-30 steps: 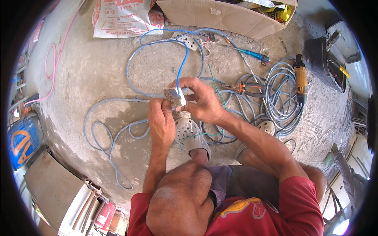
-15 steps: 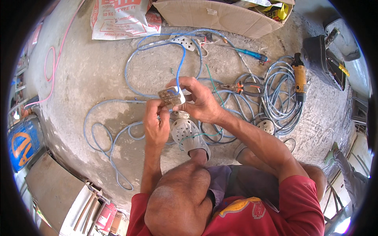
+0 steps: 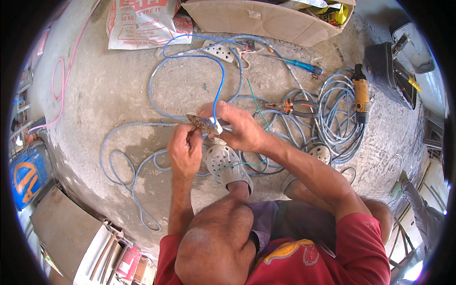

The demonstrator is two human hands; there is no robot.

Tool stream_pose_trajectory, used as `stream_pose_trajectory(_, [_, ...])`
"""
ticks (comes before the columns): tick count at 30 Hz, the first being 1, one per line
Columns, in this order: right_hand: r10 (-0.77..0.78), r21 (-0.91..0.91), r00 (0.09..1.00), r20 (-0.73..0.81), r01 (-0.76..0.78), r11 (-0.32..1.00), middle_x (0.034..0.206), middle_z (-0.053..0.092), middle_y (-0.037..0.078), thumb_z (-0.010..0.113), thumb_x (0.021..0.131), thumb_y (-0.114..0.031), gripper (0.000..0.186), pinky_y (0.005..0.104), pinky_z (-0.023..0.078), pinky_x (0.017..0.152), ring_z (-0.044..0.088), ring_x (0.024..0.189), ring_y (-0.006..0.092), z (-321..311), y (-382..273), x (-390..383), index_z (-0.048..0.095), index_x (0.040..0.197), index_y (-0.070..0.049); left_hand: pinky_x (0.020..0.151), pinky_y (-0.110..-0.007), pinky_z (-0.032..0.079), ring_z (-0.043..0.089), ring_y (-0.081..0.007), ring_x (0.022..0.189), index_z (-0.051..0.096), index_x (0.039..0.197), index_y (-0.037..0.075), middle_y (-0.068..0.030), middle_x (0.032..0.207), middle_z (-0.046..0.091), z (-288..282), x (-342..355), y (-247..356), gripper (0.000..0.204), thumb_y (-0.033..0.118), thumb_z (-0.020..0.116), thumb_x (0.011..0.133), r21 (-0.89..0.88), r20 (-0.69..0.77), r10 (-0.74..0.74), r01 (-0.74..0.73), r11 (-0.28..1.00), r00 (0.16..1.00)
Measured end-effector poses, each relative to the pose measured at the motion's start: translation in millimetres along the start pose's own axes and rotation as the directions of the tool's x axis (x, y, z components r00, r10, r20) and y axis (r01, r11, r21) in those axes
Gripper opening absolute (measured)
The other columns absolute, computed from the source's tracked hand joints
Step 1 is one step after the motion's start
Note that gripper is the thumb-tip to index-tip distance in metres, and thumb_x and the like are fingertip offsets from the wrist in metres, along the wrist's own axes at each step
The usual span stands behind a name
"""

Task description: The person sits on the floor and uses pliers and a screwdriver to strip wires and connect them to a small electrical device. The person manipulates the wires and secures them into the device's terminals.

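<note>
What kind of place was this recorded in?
Probably a rough workshop or work yard: a bare concrete floor with pliers and a screwdriver lying on it, beside a large coil of cable.

From afar, I see a white sack with red print beside an open cardboard box at the top. Down the left, a pink cord loops above a blue drum; below that sits a brown board. A dark toolbox stands upper right.
</note>
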State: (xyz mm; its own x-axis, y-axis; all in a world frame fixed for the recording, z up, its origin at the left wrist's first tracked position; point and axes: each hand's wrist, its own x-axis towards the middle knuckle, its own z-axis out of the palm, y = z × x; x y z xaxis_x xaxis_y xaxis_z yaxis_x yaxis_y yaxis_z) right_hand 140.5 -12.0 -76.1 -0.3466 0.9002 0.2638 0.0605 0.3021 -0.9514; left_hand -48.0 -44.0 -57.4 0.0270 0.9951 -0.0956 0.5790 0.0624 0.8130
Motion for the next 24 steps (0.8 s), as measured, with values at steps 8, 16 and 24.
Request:
stream_pose_trajectory(8, [0.038, 0.013, 0.999, 0.002, -0.038, 0.999, 0.126, 0.062, 0.011, 0.075, 0.074, 0.007, 0.055, 0.0389, 0.056, 0.092, 0.063, 0.114, 0.0309, 5.4, 3.0, -3.5, 0.056, 0.124, -0.007, 0.064, -0.042, 0.047, 0.06, -0.0302, 0.073, 0.057, 0.095, 0.001, -0.0151, 0.084, 0.061, 3.9, -3.0, 0.6, 0.01, 0.01, 0.054, 0.095, 0.115, 0.0, -0.057, 0.057, 0.992, 0.998])
stream_pose_trajectory(16, [0.177, 0.131, 0.984, -0.014, -0.173, 0.976, 0.122, 0.062, 0.011, 0.077, 0.077, 0.005, 0.057, 0.0367, 0.06, 0.087, 0.065, 0.111, 0.0249, 8.5, 4.0, -7.3, 0.054, 0.127, -0.006, 0.059, -0.042, 0.048, 0.061, -0.0339, 0.069, 0.058, 0.095, 0.003, -0.0143, 0.084, 0.061, -2.9, -2.1, -3.5, 0.008, 0.011, 0.056, 0.095, 0.408, 0.066, 0.061, -0.083, 0.909, 0.996])
stream_pose_trajectory(24, [0.252, 0.178, 0.967, -0.049, -0.24, 0.954, 0.124, 0.062, 0.011, 0.076, 0.077, 0.006, 0.055, 0.0358, 0.059, 0.088, 0.064, 0.112, 0.0237, 8.0, -0.6, -4.5, 0.054, 0.126, -0.005, 0.055, -0.034, 0.047, 0.058, -0.0204, 0.061, 0.062, 0.097, 0.001, -0.0095, 0.084, 0.062, 0.1, -0.1, 1.6, 0.011, 0.002, 0.067, 0.088, 0.236, -0.103, 0.242, -0.213, 0.948, 0.965])
